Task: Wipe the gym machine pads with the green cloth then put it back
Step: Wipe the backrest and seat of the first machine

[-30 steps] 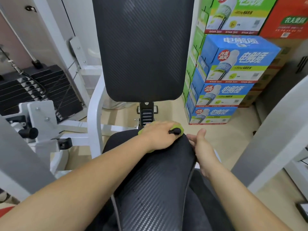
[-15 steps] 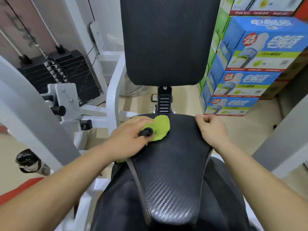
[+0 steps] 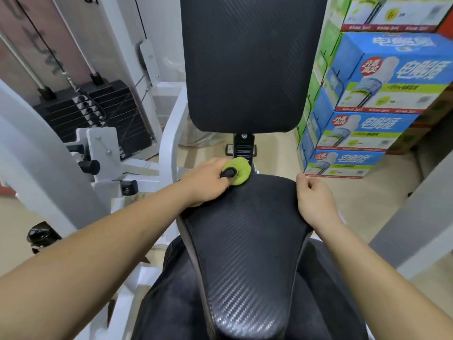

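The black textured seat pad (image 3: 247, 241) lies in front of me, and the black back pad (image 3: 247, 62) stands upright behind it. My left hand (image 3: 208, 182) presses the green cloth (image 3: 241, 171) onto the seat pad's far left corner; a small black part shows at my fingertips on the cloth. My right hand (image 3: 315, 200) grips the seat pad's right edge near the far corner, fingers curled over the rim.
A black weight stack (image 3: 98, 111) with cables and white frame bars (image 3: 169, 148) stands on the left. Stacked blue and green drink cartons (image 3: 367, 99) fill the right. A white beam (image 3: 416, 212) slants at the right, and a dark bottle (image 3: 41, 236) lies low left.
My left hand slid the cloth from the seat pad's far right corner to the left, then back up to the far left corner. My right hand stayed on the right edge.
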`<state>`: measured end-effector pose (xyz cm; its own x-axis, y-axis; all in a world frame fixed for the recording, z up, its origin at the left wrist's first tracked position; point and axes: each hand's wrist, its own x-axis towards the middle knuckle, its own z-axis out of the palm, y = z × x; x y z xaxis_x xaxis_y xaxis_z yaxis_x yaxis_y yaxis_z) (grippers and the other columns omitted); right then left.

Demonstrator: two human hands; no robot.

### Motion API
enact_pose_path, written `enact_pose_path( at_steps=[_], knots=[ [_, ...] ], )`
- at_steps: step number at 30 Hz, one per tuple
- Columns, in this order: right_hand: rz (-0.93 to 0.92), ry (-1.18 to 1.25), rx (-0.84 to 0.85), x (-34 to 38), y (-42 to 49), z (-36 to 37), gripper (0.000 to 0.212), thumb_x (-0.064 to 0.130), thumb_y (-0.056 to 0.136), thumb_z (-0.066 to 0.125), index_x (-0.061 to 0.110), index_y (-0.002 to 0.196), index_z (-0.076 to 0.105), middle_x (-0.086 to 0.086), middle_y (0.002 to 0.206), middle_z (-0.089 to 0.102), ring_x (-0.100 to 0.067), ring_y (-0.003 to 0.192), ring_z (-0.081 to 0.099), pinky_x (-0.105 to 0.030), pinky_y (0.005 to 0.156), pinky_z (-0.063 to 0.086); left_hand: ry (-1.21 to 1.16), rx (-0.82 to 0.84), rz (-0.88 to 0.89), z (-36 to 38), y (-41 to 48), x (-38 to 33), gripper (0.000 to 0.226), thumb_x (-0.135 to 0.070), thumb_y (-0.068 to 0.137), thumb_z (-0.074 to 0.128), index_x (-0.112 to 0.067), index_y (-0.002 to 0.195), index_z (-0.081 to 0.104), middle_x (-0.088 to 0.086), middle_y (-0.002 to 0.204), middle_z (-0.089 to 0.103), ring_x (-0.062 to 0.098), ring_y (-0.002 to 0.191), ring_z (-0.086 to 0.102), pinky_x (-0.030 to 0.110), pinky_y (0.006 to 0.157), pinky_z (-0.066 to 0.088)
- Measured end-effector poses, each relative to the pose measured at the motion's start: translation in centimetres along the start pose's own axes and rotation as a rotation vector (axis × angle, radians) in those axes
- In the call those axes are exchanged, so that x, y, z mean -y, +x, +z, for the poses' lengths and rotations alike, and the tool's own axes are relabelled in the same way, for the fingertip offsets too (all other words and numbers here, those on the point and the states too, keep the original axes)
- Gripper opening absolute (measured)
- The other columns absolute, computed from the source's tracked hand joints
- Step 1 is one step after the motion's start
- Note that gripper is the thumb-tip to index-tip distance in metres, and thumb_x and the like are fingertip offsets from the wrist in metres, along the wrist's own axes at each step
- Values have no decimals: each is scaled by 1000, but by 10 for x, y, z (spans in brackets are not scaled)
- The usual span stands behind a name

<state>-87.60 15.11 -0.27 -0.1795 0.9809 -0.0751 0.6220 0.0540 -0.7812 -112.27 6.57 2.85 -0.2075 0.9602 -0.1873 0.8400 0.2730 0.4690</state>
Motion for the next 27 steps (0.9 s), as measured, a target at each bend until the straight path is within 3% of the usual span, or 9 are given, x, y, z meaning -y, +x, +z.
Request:
enact_pose_path(
  at_steps=[2,4,7,11,13,18,20,24,27],
  knots=[
    [54,116,-34,-2,-3,0,54,40,110,34,10,68,49,-4,70,52,-20,67,47,-36,61,34,18,31,-56,4,21,-18,30,-49,102,44,-34,126,54,0,133,63,26,117,58,39,92,44],
    [111,268,-117,-5,-6,2,55,44,110,34,2,87,61,-6,81,60,-24,78,54,-37,72,39,72,39,-55,13,38,-40,29,-52,98,43,-32,116,54,1,123,65,30,113,59,42,93,47],
    [162,433,-248,-6,-5,2,44,46,109,33,9,107,56,-1,96,60,-24,94,56,-39,86,43,106,60,20,28,56,-80,24,-56,91,41,-36,101,51,1,118,66,33,116,59,46,98,49],
    [265,535,-238,-8,-7,-11,60,59,98,29,17,131,58,-4,125,65,-31,120,60,-54,108,45,110,191,181,51,59,-138,30,-52,93,48,-38,117,59,1,135,64,32,128,54,46,105,44],
    [285,533,-242,-10,-8,-25,59,55,100,29,15,128,62,-8,128,67,-32,120,61,-50,107,47,125,250,290,55,47,-153,38,-50,92,51,-41,128,60,-3,138,61,28,134,47,47,107,39],
    [197,353,-138,-6,-10,-36,34,40,104,40,22,93,67,-2,107,71,-23,102,61,-37,86,46,-16,261,528,32,-31,-107,37,-48,88,53,-46,125,57,-13,135,56,17,130,45,40,113,37],
    [130,189,-67,-2,-15,-18,37,48,98,46,19,90,69,-2,100,69,-22,97,62,-39,87,49,4,163,469,19,-49,-59,39,-40,93,56,-42,132,55,-16,140,51,13,130,43,40,114,36],
    [84,20,-112,2,-21,6,25,47,96,57,28,107,69,4,117,60,-18,108,60,-41,96,49,-6,-25,171,6,-32,4,47,-29,95,60,-36,141,54,-18,142,49,12,134,41,44,114,36],
    [151,-23,7,5,-19,2,48,52,97,55,25,137,58,1,141,57,-24,131,54,-47,108,45,14,-56,66,4,-6,0,54,-34,91,50,-34,144,51,-10,142,51,18,135,43,46,111,40]
  ],
)
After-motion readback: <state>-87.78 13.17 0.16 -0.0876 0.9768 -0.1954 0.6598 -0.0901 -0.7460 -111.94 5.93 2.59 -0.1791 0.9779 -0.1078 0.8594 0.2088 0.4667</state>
